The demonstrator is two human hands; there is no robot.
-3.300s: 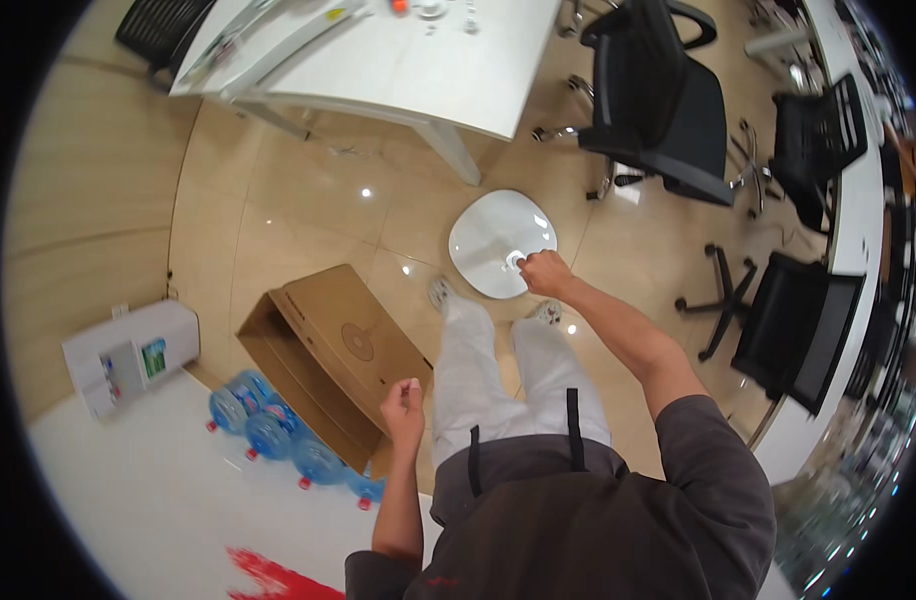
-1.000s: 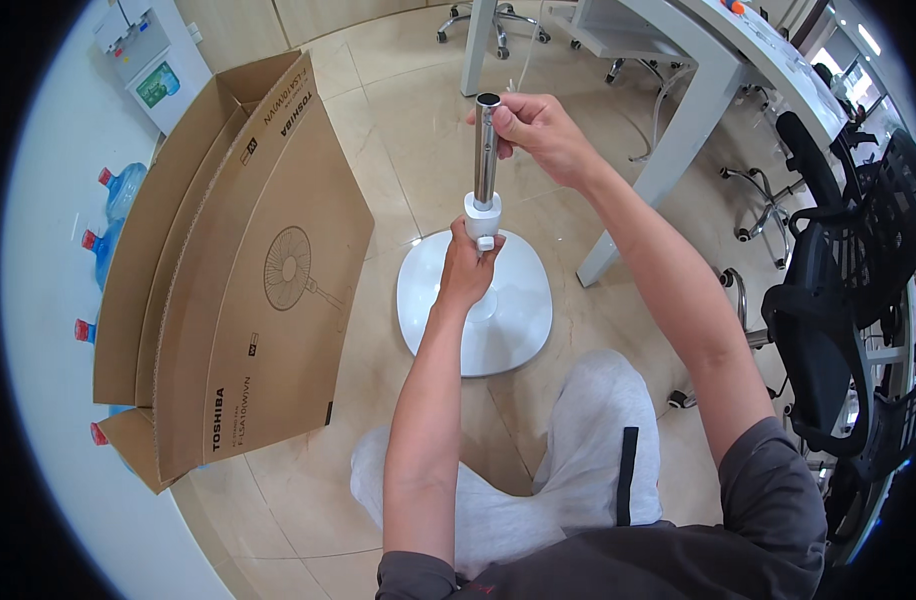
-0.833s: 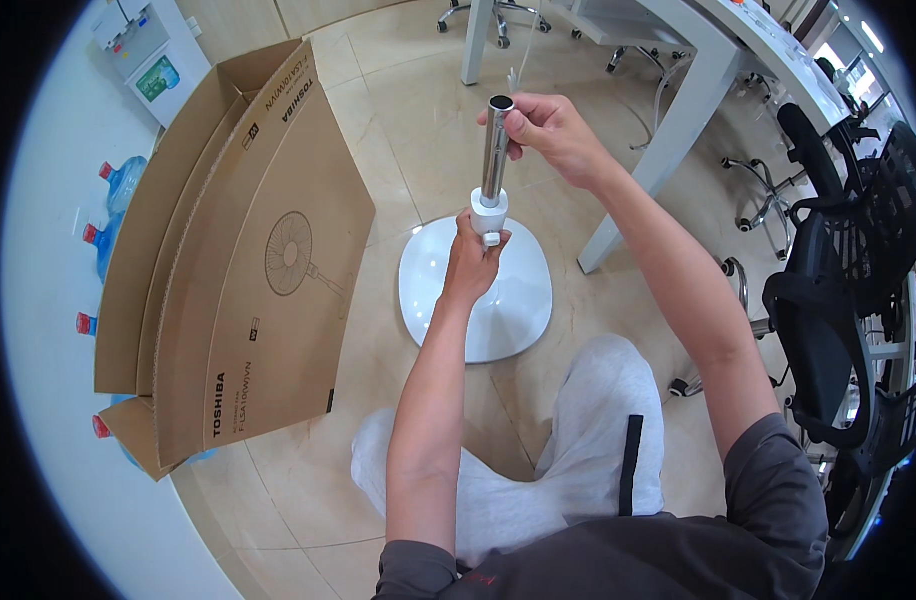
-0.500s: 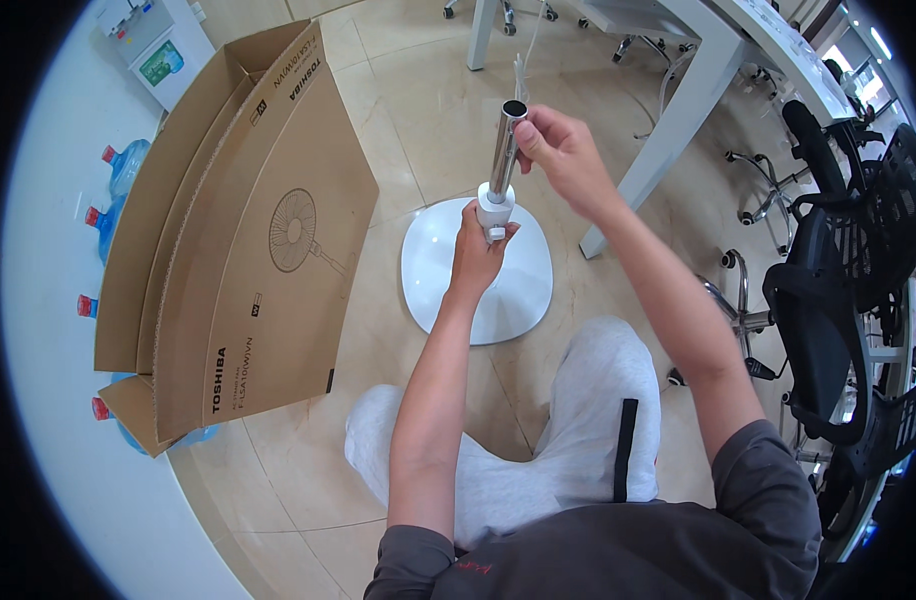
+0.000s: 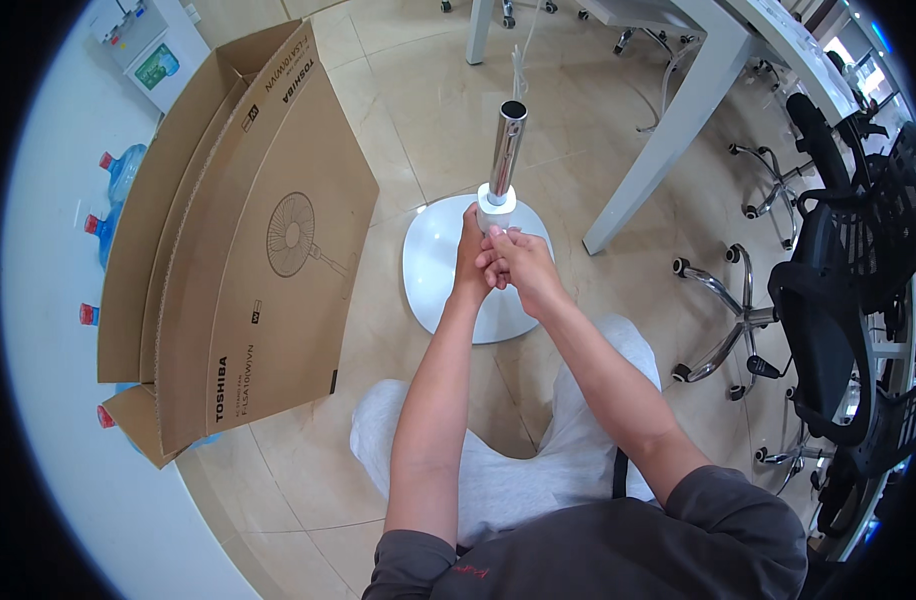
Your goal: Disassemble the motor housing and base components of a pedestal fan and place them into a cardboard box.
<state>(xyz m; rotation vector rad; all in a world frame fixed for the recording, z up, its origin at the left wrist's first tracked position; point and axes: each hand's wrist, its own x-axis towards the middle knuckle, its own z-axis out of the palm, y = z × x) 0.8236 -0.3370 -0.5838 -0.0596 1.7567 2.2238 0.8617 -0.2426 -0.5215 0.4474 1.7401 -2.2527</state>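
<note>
Left hand: the left hand [image 5: 471,262] is wrapped tight round the white collar [image 5: 496,205] at the foot of the pole
Right hand: the right hand [image 5: 523,272] is closed over the same spot, fingers overlapping the left, gripping the pole's lower end
Pole: the chrome fan pole [image 5: 505,150] stands upright, open end up, over the round white fan base [image 5: 438,275] on the tiled floor, between the person's knees
Progress: pole looks seated on the base; I'd judge the stand nearly joined, with no fan head or blades in sight, so most of the build is left
Box: a long brown cardboard carton [image 5: 248,250] lies open on its side to the left, a line drawing of a pedestal fan on its face, dark lettering along one edge
Bottles: blue water bottles [image 5: 118,175] with red caps lie behind the carton
Corner: a white water dispenser [image 5: 148,50] with a green label, top left
</note>
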